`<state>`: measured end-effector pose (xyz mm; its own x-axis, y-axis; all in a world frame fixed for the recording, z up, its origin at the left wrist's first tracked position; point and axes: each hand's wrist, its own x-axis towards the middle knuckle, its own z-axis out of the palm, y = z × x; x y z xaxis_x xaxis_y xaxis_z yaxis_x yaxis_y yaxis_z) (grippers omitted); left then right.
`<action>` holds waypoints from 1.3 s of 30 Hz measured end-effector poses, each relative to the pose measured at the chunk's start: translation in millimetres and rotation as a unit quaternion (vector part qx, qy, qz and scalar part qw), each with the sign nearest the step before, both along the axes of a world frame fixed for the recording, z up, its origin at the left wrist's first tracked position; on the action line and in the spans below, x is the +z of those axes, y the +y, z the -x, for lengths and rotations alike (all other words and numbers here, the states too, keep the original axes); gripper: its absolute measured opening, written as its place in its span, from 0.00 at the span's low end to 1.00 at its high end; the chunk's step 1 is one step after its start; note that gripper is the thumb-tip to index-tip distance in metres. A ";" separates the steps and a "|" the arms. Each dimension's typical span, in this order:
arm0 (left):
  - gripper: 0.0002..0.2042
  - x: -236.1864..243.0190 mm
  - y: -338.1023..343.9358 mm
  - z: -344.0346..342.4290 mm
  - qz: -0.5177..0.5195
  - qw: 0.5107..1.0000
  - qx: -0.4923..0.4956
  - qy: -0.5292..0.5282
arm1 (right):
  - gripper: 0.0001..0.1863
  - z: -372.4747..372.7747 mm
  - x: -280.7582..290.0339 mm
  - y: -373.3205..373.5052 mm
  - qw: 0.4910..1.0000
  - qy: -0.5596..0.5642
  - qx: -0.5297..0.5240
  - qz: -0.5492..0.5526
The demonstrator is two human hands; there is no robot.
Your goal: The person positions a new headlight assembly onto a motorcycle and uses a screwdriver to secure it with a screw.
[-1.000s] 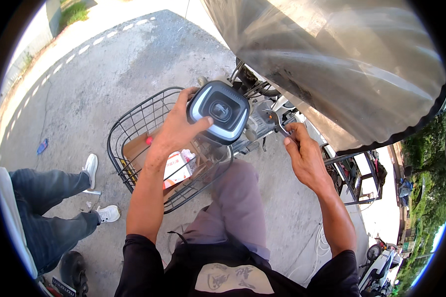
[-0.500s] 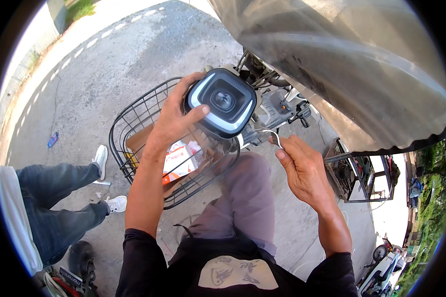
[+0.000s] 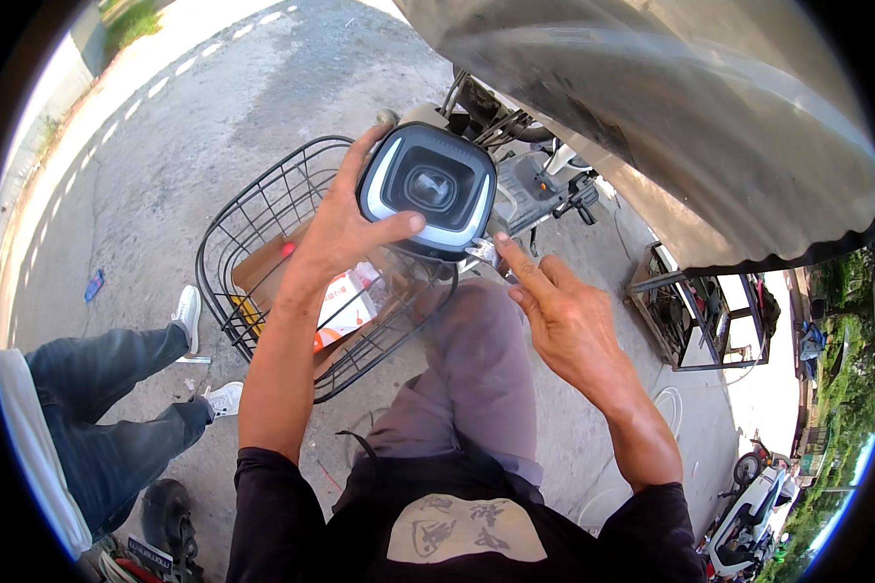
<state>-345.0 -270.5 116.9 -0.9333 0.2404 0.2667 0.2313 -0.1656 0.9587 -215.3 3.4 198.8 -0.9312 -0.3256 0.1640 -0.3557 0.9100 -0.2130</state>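
My left hand grips a headlight, a rounded-square black housing with a silver band around its central lens. The fingers go round its left side and the thumb lies on the lower front edge. At the light's lower right corner, my right hand pinches a thin silvery-white strip; its index finger points along the strip toward the housing. What the strip is cannot be made out. Beneath the light, a black wire basket holds an opened cardboard box and a white-and-orange carton.
An electric bike stands behind the headlight, partly under a large grey plastic cover. Another person's jeans-clad leg is at left. A metal-framed crate sits on the right, with a parked scooter lower down.
My right hand has moved left and slightly up, bringing the strip to the headlight's lower right corner. The headlight has shifted slightly left and up in view, with the basket.
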 end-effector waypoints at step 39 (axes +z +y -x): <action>0.63 6.8 0.2 -3.3 0.068 0.998 0.019 0.002 | 0.32 -17.5 -50.5 -31.0 0.989 0.063 -0.108 0.083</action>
